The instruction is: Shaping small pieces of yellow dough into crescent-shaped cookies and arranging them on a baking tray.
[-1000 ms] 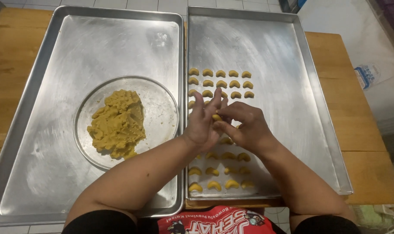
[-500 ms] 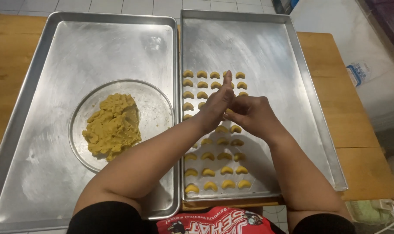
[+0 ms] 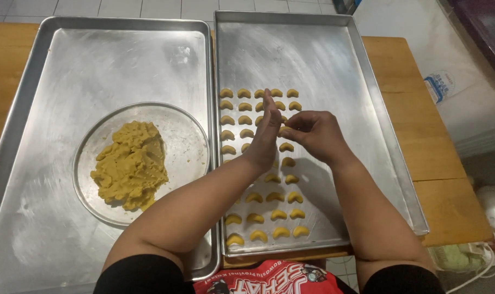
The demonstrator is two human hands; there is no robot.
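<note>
My left hand [image 3: 266, 133] stands on edge over the right metal tray [image 3: 334, 76], fingers straight and together, pointing away from me. My right hand [image 3: 313, 133] is beside it, fingertips pinched on a small yellow dough piece [image 3: 285, 131] held against the left palm. Rows of several crescent-shaped dough pieces [image 3: 274, 215] lie on that tray, partly hidden under both hands and forearms. On the left metal tray [image 3: 95, 60] sits a glass plate [image 3: 182, 136] with a lump of yellow dough [image 3: 130, 166].
Both trays rest side by side on a wooden table [image 3: 405, 109]. A white cable and a white object [image 3: 492, 204] lie on the floor at the right. The far half of the right tray is bare metal.
Both hands have shifted slightly toward the far rows of crescents. The left hand has straightened up onto its edge, with the right fingertips still working the piece against it.
</note>
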